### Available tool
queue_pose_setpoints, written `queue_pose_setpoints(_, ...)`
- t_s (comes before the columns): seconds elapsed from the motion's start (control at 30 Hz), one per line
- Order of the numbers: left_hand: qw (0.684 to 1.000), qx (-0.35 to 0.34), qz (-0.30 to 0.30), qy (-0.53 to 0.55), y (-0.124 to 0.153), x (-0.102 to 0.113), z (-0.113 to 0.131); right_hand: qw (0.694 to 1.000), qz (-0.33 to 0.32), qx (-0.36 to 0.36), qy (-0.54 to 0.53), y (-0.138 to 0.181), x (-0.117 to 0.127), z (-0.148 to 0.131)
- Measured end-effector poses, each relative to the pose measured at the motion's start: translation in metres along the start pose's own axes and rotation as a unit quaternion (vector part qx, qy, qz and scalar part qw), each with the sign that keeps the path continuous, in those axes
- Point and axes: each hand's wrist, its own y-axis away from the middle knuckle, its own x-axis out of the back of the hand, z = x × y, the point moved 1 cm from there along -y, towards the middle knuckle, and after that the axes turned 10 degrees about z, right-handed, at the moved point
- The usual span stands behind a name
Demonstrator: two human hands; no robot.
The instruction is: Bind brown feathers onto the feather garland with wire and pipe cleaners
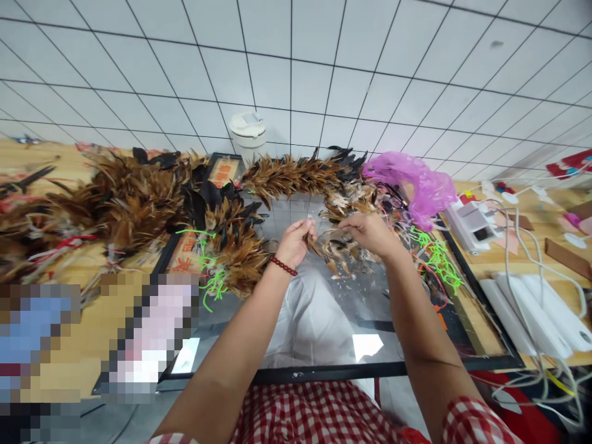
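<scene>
My left hand point(296, 242), with a beaded bracelet at its wrist, is closed on a few brown feathers point(312, 245) that poke out below the fingertips. To its right, my right hand point(372, 234) pinches its fingertips together over a heap of loose feathers point(345, 254); what lies between them is too small to make out. Both hands are above a glass panel with a black frame point(324, 374). Behind them stretches a thick brown feather garland point(296, 174). Another feather bunch point(240, 262) with dark tips lies beside my left wrist.
Big feather piles point(124, 191) cover the left side. Bright green strings point(437, 259) and a purple plastic bag point(411, 185) lie at right. A white lidded cup point(248, 134) stands by the tiled wall. White devices point(536, 308) with cables occupy the right edge.
</scene>
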Motion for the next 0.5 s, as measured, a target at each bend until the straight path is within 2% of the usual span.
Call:
queue_pose_setpoints(0.1, 1.000, 0.001, -0.012, -0.016, -0.004, -0.004, -0.002, 0.999, 0.023, -0.009, -0.046, 0.001, 0.003, 0.003)
queue_pose_setpoints(0.13, 1.000, -0.002, -0.010, -0.019, -0.006, -0.005, -0.003, 0.998, 0.001, -0.005, -0.062, 0.002, 0.004, 0.004)
queue_pose_setpoints(0.2, 1.000, -0.009, 0.000, -0.024, -0.011, -0.009, -0.003, 0.993, -0.087, 0.004, -0.074, 0.004, 0.002, 0.006)
queue_pose_setpoints(0.27, 0.999, -0.012, 0.008, -0.032, -0.016, -0.012, -0.004, 0.983, -0.177, -0.007, -0.043, 0.006, -0.001, 0.010)
queue_pose_setpoints(0.3, 0.999, -0.010, 0.006, -0.037, -0.017, -0.013, -0.004, 0.981, -0.193, -0.021, -0.015, 0.006, -0.002, 0.012)
queue_pose_setpoints(0.5, 0.999, 0.020, -0.024, -0.021, -0.019, -0.009, -0.003, 0.986, -0.086, -0.091, 0.105, 0.006, -0.001, 0.013)
